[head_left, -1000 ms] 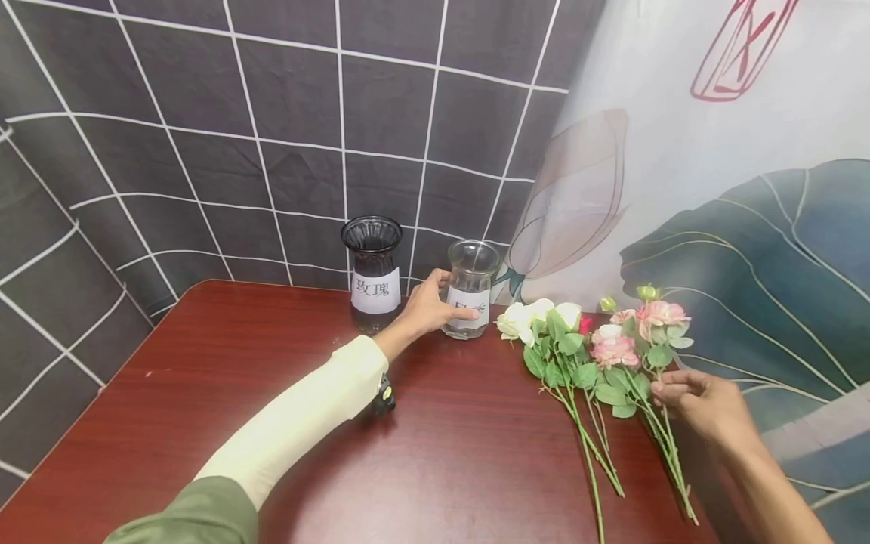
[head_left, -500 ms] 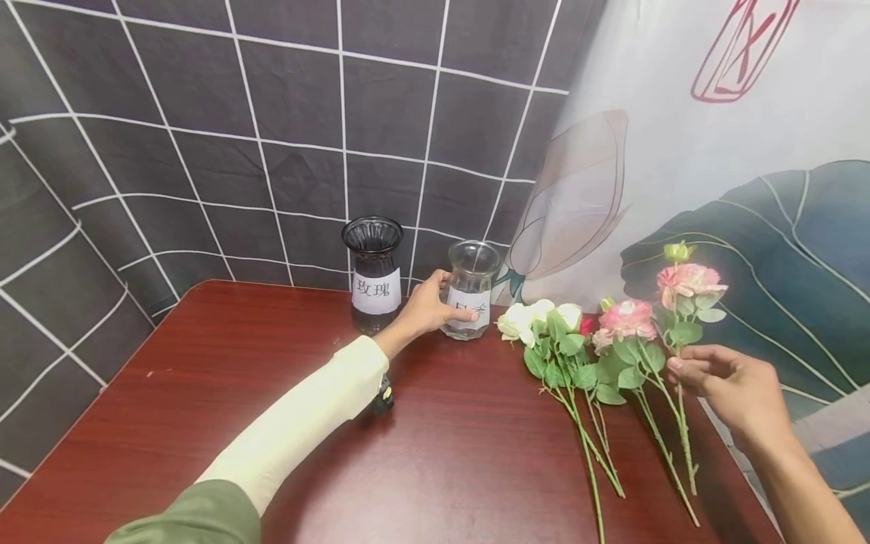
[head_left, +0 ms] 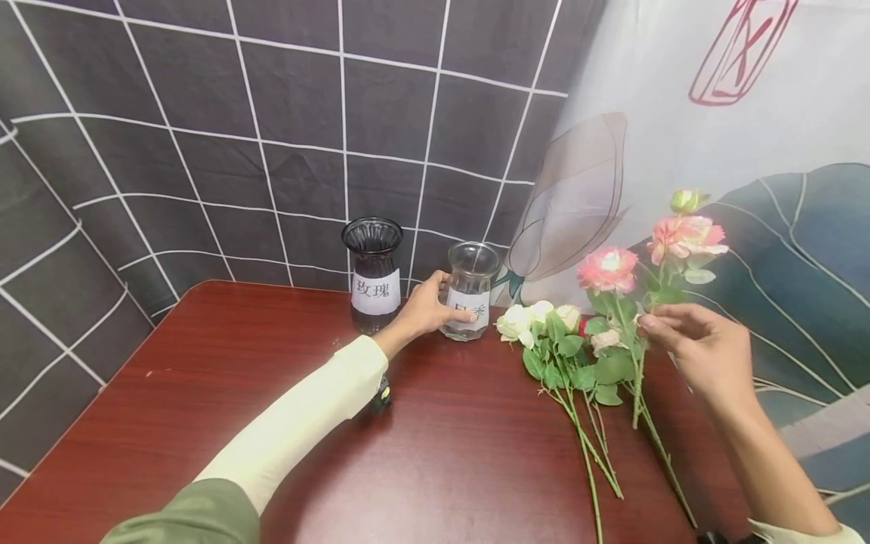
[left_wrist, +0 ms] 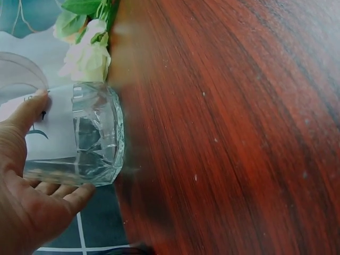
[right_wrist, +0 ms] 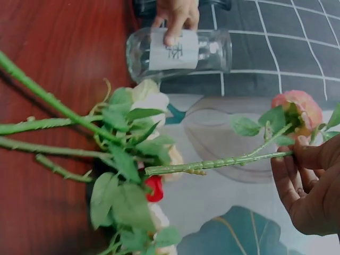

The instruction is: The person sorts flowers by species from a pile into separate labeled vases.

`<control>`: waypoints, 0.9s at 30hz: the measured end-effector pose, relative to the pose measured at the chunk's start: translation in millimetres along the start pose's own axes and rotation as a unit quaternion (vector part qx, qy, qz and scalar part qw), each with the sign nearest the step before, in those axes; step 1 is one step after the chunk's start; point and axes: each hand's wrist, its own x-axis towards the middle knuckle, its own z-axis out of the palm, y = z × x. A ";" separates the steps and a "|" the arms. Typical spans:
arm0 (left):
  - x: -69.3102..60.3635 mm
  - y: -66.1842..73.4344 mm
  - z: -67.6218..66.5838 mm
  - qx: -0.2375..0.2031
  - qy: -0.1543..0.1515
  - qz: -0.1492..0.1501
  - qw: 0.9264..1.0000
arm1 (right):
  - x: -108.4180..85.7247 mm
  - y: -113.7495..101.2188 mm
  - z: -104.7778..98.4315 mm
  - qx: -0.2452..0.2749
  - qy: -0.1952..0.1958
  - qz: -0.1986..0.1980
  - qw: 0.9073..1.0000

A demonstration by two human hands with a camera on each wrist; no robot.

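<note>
My left hand [head_left: 430, 304] holds a clear glass vase [head_left: 474, 281] upright on the table, thumb across its white paper label. The left wrist view shows the fingers [left_wrist: 74, 197] along the vase's other side. My right hand [head_left: 710, 346] pinches the green stem of a pink artificial flower [head_left: 683, 237]. Pink blooms and a green bud top this raised flower; its cut stem end [right_wrist: 156, 170] hangs free in the right wrist view. Below it lie white roses [head_left: 537, 319], a red bloom [right_wrist: 154, 188] mostly hidden by leaves, and another long-stemmed pale pink flower [head_left: 605, 341].
A dark glass vase [head_left: 372, 261] with a white label stands left of the clear one. Behind the reddish-brown table [head_left: 272, 363] hang a dark gridded cloth [head_left: 292, 181] and a pale floral-printed cloth [head_left: 652, 136]. A small black object [head_left: 382, 397] shows beneath the left wrist.
My right hand has lifted the pink flower off the pile, first up and rightward, then higher and back left toward the vases. The left hand stays on the clear vase.
</note>
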 end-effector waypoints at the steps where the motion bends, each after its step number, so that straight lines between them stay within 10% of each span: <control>1: 1.0 -0.7 -0.1 0.000 0.000 0.001 1.000 | 2.2 -3.1 1.8 0.002 0.003 -0.004 1.000; 13: 45.9 -56.2 22.7 -0.002 0.002 0.013 1.000 | 23.5 -37.8 23.4 0.047 0.026 -0.016 0.998; 21: 22.0 -29.2 12.1 0.019 0.002 0.013 1.000 | 43.6 -59.8 40.5 0.179 0.030 -0.022 0.983; 27: 12.0 -18.1 5.4 0.024 0.003 0.016 1.000 | 56.2 -78.8 54.1 0.150 0.052 -0.026 0.987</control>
